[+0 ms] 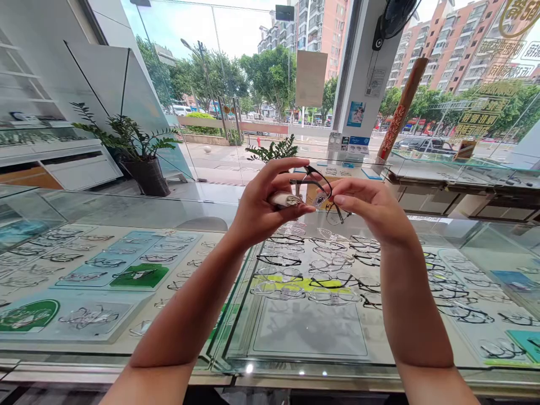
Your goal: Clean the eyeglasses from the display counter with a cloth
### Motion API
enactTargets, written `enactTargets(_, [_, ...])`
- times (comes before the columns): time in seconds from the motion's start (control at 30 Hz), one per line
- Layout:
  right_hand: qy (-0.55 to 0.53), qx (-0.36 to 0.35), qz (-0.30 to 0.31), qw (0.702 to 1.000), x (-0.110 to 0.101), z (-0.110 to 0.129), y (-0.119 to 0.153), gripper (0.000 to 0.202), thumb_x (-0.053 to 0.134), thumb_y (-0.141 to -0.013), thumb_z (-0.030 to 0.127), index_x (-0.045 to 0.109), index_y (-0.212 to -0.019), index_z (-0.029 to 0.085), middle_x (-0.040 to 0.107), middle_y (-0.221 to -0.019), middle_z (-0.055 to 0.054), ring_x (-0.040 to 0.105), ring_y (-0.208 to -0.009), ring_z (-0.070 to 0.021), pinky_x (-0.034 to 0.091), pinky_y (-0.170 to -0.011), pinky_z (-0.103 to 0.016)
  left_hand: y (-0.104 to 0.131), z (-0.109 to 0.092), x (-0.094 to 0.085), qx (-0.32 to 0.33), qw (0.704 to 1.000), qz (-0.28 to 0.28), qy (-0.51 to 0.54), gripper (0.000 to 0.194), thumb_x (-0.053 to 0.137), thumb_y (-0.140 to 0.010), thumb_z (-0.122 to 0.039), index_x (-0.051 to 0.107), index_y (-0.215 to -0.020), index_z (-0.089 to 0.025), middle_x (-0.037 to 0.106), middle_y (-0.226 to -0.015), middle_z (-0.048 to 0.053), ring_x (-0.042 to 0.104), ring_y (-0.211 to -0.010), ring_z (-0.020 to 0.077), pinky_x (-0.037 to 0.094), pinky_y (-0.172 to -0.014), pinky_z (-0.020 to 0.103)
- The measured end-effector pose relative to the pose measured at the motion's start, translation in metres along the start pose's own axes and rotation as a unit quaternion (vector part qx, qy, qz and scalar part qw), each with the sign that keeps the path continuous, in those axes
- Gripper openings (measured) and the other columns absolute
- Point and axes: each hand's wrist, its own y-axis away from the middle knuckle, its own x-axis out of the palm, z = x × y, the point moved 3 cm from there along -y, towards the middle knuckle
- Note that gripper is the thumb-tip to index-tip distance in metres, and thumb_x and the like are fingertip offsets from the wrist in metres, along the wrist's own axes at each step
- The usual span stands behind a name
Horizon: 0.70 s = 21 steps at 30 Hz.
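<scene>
Above the glass counter, both my hands are raised around a pair of dark-framed eyeglasses (324, 183). My left hand (270, 197) is closed, its fingers gripping the frame, and a rolled whitish cloth (284, 199) is tucked in the same palm. From the other side, my right hand (367, 202) pinches the frame's edge between thumb and fingers. A small clear tag or sticker shows on the lens between the hands. Part of the frame is hidden behind my fingers.
Under the glass counter (310, 337) lie rows of eyeglasses (280, 260), with more on a display tray (80, 315) at left. Potted plants (145, 174) stand beyond. A glass front wall faces the street, and another display counter (455, 174) stands at right.
</scene>
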Motion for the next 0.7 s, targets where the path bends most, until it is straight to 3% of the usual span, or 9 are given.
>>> enactTargets(0.13, [-0.025,0.010,0.000,1.000,0.002,0.000,0.000,0.011,0.084,-0.091,0.037,0.083,-0.092,0.025,0.086,-0.104,-0.004,0.077,-0.097,-0.0215,0.065,-0.090,-0.041,0.000,0.001,0.000,0.032,0.998,-0.009,-0.044,0.076,0.090,-0.085,-0.065,0.062,-0.149,-0.033,0.082,-0.120,0.011,0.070,-0.065,0.0151,0.049,-0.045,0.025])
enactTargets(0.27, [-0.044,0.000,-0.057,0.997,0.001,-0.003,-0.002,0.009,0.085,-0.088,0.034,0.083,-0.089,0.025,0.087,-0.104,-0.005,0.079,-0.100,-0.0223,0.066,-0.090,-0.041,-0.002,0.000,-0.003,0.047,0.990,-0.080,-0.105,0.081,0.094,-0.083,-0.064,0.059,-0.151,-0.035,0.081,-0.121,0.010,0.070,-0.067,0.0149,0.046,-0.044,0.024])
enactTargets(0.33, [-0.031,-0.010,-0.093,0.995,-0.001,-0.005,-0.003,0.009,0.084,-0.088,0.034,0.083,-0.089,0.025,0.087,-0.104,-0.005,0.079,-0.097,-0.0220,0.066,-0.088,-0.041,-0.002,-0.005,-0.006,0.074,0.979,-0.151,-0.119,0.066,0.092,-0.087,-0.056,0.064,-0.143,-0.034,0.080,-0.114,0.007,0.069,-0.067,0.0140,0.044,-0.045,0.025])
enactTargets(0.43, [0.007,-0.028,-0.134,0.991,-0.001,-0.008,-0.004,0.009,0.083,-0.090,0.033,0.083,-0.089,0.024,0.087,-0.102,-0.005,0.080,-0.097,-0.0222,0.066,-0.090,-0.042,0.001,-0.020,-0.007,0.148,0.949,-0.239,-0.145,0.026,0.087,-0.094,-0.036,0.075,-0.115,-0.029,0.076,-0.092,0.001,0.065,-0.063,0.0122,0.046,-0.050,0.027])
enactTargets(0.47, [0.019,-0.035,-0.139,0.989,0.000,-0.009,-0.004,0.008,0.083,-0.091,0.032,0.083,-0.089,0.024,0.087,-0.103,-0.005,0.080,-0.098,-0.0227,0.066,-0.092,-0.044,0.002,-0.025,-0.005,0.157,0.947,-0.236,-0.153,0.016,0.086,-0.094,-0.031,0.076,-0.106,-0.027,0.075,-0.086,0.000,0.064,-0.063,0.0120,0.048,-0.054,0.028])
enactTargets(0.53, [0.038,-0.049,-0.145,0.988,0.005,-0.007,-0.003,0.007,0.081,-0.093,0.030,0.083,-0.091,0.024,0.087,-0.105,-0.006,0.081,-0.103,-0.0237,0.065,-0.099,-0.046,0.001,-0.031,0.003,0.123,0.966,-0.172,-0.152,0.008,0.085,-0.094,-0.025,0.078,-0.093,-0.023,0.075,-0.078,-0.001,0.065,-0.064,0.0121,0.051,-0.059,0.029])
enactTargets(0.6, [0.052,-0.065,-0.153,0.985,0.013,-0.004,-0.001,0.007,0.079,-0.096,0.029,0.083,-0.093,0.024,0.087,-0.107,-0.006,0.081,-0.106,-0.0240,0.064,-0.103,-0.047,0.001,-0.035,0.012,0.049,0.987,-0.099,-0.114,0.010,0.085,-0.094,-0.027,0.080,-0.088,-0.022,0.077,-0.075,0.000,0.065,-0.062,0.0114,0.050,-0.057,0.027])
enactTargets(0.7, [0.098,-0.108,-0.187,0.972,0.028,0.004,0.002,0.007,0.076,-0.098,0.025,0.082,-0.095,0.024,0.086,-0.108,-0.006,0.081,-0.108,-0.0241,0.063,-0.103,-0.047,0.003,-0.033,0.020,-0.082,0.994,-0.070,-0.033,0.014,0.084,-0.094,-0.034,0.086,-0.092,-0.020,0.074,-0.068,-0.001,0.058,-0.054,0.0095,0.043,-0.049,0.023])
